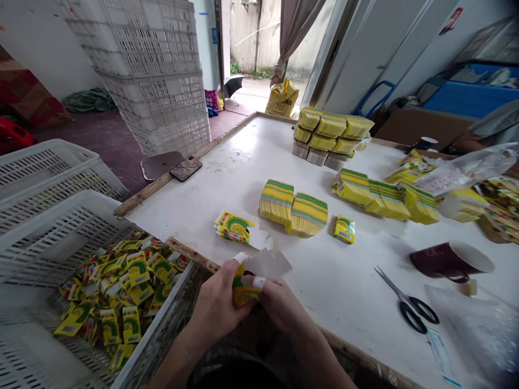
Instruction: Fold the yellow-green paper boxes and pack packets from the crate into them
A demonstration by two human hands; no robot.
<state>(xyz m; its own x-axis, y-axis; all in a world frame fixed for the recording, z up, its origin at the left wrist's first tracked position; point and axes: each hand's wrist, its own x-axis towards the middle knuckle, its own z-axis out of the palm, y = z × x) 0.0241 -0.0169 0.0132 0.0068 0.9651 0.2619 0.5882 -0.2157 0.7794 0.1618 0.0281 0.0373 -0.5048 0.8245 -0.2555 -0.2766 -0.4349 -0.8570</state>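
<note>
Between my two hands, at the table's near edge, is a small yellow and green carton (242,294) with a grey-white flap standing out. My left hand (221,294) is wrapped round its side, with white tape on the thumb. My right hand (279,302) pinches its right end, a white wrap on one fingertip. Just beyond lie a few flat, unfolded cartons (233,226) with white flaps. Two bundles of stacked flat cartons (308,213) stand behind them. A single small carton (344,229) lies to the right.
On the left, a white crate (87,202) holds many folded cartons (138,268). Scissors (405,300), a dark mug (441,259) and clear plastic (482,324) lie right. More carton bundles (381,195) and a stacked pile (324,132) stand farther back. A phone (186,168) rests on the left edge.
</note>
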